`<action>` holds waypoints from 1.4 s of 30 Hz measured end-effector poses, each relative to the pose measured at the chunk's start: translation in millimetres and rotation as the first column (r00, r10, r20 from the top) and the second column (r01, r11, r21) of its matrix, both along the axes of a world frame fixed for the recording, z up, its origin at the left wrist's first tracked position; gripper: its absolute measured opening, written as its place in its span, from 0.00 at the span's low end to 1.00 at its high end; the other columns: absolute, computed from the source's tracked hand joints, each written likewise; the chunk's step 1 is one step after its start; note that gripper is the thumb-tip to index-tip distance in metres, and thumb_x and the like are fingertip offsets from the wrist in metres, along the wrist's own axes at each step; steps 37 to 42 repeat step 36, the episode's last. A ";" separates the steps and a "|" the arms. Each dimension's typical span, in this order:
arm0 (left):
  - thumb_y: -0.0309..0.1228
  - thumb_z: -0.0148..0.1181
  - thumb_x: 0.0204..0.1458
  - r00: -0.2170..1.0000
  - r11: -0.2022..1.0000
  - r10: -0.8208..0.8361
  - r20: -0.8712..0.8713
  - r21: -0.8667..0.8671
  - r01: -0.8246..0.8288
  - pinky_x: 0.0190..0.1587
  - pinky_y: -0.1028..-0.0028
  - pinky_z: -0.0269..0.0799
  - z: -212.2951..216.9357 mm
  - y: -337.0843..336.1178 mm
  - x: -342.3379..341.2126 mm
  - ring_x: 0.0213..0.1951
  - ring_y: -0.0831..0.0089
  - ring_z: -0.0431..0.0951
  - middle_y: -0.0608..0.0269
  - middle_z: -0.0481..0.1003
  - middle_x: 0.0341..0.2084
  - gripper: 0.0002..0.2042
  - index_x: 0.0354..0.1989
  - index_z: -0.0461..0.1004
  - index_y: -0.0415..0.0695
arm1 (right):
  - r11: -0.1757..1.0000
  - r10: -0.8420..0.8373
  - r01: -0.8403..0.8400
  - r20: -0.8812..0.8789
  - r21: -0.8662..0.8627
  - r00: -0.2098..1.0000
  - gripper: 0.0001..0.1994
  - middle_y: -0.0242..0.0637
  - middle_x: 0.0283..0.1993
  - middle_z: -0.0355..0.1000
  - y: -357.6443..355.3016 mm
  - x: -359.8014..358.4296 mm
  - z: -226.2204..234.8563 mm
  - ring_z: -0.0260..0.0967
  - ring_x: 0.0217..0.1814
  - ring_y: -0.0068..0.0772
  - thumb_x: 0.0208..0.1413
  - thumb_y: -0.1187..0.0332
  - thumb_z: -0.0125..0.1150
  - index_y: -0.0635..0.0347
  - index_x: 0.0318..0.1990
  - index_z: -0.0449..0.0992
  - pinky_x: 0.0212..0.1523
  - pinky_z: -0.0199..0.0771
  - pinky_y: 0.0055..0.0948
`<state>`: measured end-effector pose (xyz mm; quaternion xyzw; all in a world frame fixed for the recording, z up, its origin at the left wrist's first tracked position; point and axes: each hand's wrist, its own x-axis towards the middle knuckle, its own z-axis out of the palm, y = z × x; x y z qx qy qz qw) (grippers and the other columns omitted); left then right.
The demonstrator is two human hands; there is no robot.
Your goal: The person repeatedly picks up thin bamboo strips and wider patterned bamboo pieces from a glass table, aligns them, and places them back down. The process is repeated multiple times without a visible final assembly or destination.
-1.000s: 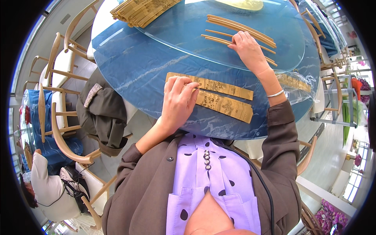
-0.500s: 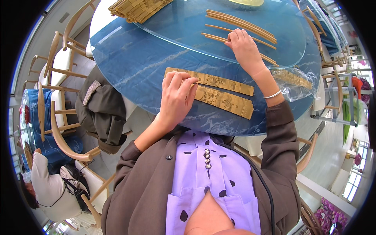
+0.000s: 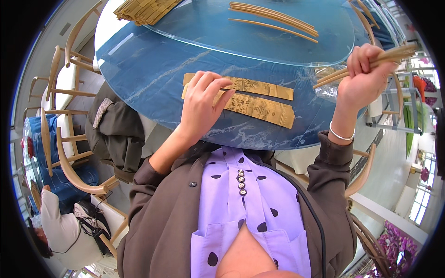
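Raised beyond the table's right edge, my right hand is closed around a small bunch of wooden chopsticks, their ends sticking out on both sides. My left hand hovers over two flat golden printed sleeves, its thumb and fingertips a little apart with nothing visible between them. The far sleeve and the near sleeve lie side by side, their left ends partly covered by that hand. On the glass turntable lies a group of chopsticks, with a single chopstick in front of it.
A pile of golden sleeves sits at the far left of the round blue table. A crumpled clear plastic bag is at its right edge. Wooden chairs stand left, one with a dark jacket. Another person is at lower left.
My right hand has picked up chopsticks from the turntable and moved right with them, off the table's edge. My left hand stays over the sleeves, its thumb and index slightly further apart.
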<state>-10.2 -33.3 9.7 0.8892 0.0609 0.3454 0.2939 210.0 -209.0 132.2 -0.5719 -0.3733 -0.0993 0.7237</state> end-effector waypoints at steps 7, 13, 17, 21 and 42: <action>0.37 0.69 0.49 0.923 0.881 -0.311 -0.229 0.295 0.370 0.51 0.66 0.70 15.4 -22.3 76.8 0.44 0.63 0.72 0.60 0.73 0.36 0.17 0.42 0.76 0.39 | 1.000 0.014 -0.009 -0.209 0.022 0.978 0.29 0.26 0.22 0.52 -35.6 -26.7 -56.7 0.43 0.19 0.15 0.70 0.39 0.33 0.57 0.31 0.63 0.18 0.42 0.18; 0.40 0.69 0.49 0.880 0.802 -0.297 -0.370 0.403 0.440 0.54 0.66 0.68 -10.6 -28.4 110.7 0.46 0.63 0.70 0.60 0.71 0.39 0.19 0.43 0.75 0.39 | 0.997 0.077 -0.078 -0.135 -0.002 0.988 0.28 0.26 0.22 0.53 -38.7 -35.5 -74.0 0.44 0.20 0.13 0.70 0.40 0.35 0.58 0.31 0.62 0.20 0.41 0.17; 0.40 0.68 0.49 0.876 0.760 -0.325 -0.356 0.453 0.466 0.52 0.68 0.69 -16.9 -26.6 111.9 0.45 0.65 0.71 0.61 0.71 0.37 0.17 0.40 0.76 0.40 | 0.978 0.026 -0.058 -0.161 -0.200 0.987 0.22 0.22 0.22 0.55 -47.2 -39.6 -65.1 0.46 0.20 0.12 0.70 0.48 0.46 0.59 0.33 0.66 0.20 0.44 0.18; 0.38 0.67 0.49 0.875 0.748 -0.341 -0.343 0.465 0.473 0.50 0.68 0.70 -14.9 -27.6 110.3 0.43 0.65 0.72 0.62 0.71 0.34 0.14 0.38 0.77 0.40 | 0.712 -0.131 -0.057 -0.212 -0.700 0.968 0.12 0.18 0.23 0.60 -57.3 -40.1 -61.5 0.51 0.24 0.11 0.63 0.60 0.63 0.60 0.39 0.74 0.25 0.51 0.18; 0.39 0.67 0.49 0.883 0.779 -0.393 -0.256 0.417 0.467 0.46 0.68 0.73 -17.3 -21.6 108.7 0.42 0.65 0.74 0.61 0.72 0.32 0.14 0.31 0.75 0.40 | 0.373 -0.041 -0.211 -0.243 -0.904 0.969 0.15 0.45 0.37 0.81 -47.0 -17.1 -102.5 0.79 0.39 0.35 0.58 0.66 0.64 0.65 0.50 0.79 0.44 0.76 0.31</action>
